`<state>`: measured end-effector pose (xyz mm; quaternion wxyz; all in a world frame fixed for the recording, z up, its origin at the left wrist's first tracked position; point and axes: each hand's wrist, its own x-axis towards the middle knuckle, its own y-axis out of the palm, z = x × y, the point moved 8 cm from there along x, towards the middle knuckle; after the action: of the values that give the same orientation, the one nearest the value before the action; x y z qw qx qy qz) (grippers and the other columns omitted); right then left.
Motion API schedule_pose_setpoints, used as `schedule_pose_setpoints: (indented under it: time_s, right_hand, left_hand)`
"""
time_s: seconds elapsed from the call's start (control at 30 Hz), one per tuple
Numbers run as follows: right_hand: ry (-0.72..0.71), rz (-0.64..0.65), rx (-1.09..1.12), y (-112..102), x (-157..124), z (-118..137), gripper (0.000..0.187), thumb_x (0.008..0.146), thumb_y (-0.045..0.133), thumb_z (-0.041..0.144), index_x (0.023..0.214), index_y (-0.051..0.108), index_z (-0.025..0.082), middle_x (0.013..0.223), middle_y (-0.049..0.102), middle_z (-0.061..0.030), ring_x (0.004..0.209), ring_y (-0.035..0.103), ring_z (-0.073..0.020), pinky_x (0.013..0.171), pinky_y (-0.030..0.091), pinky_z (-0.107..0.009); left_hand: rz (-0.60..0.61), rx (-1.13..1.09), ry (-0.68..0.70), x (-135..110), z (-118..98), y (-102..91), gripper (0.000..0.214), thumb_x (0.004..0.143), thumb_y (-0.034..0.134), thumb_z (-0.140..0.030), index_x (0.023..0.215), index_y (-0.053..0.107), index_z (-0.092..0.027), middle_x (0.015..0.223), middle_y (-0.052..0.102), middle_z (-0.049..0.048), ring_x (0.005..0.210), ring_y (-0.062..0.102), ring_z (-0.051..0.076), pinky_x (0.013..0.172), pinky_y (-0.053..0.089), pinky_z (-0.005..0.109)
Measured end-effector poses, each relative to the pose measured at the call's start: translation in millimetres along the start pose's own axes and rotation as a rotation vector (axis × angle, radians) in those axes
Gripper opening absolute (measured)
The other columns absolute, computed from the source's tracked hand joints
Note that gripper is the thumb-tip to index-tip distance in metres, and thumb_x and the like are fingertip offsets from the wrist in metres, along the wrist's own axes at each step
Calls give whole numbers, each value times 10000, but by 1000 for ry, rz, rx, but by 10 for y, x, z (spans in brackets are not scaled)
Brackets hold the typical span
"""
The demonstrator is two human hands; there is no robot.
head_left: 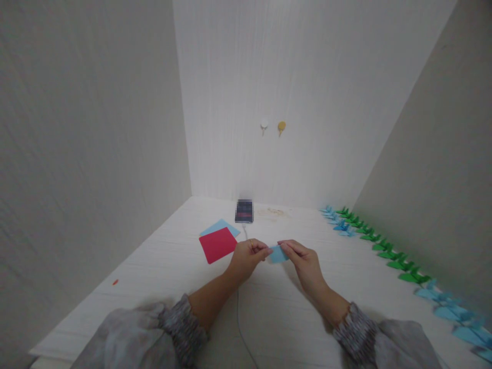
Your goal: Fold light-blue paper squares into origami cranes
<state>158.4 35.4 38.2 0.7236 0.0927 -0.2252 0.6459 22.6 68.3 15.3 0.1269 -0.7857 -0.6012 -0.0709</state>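
A small piece of light blue paper (278, 254), seemingly folded, is held between my two hands above the white table. My left hand (248, 258) pinches its left edge between thumb and fingers; a ring shows on one finger. On the right side, my right hand (303, 260) grips the same paper with thumb and fingertips. Just left of my left hand lies a red sheet of paper (218, 245), partly covering a light blue sheet (222, 225). The fingertips hide the paper's outer edges.
A phone (244, 211) stands near the back wall, with a white cable (239, 312) running toward me. Rows of green folded paper cranes (384, 246) and blue ones (453, 310) line the right side. Two hooks (282, 126) are on the wall. A small orange scrap (116, 282) lies at left.
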Motion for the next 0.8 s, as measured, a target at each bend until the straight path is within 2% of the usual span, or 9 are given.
schedule_pose_setpoints:
  time_s: [0.8]
  right_hand:
    - [-2, -14, -6, -20, 5, -20, 142, 687, 549, 277, 759, 650, 206, 796, 633, -24, 778, 551, -163, 721, 408, -283]
  left_hand:
    - [-25, 73, 46, -22, -122, -24, 217, 617, 552, -344, 621, 560, -127, 537, 504, -12, 497, 418, 67, 477, 326, 184]
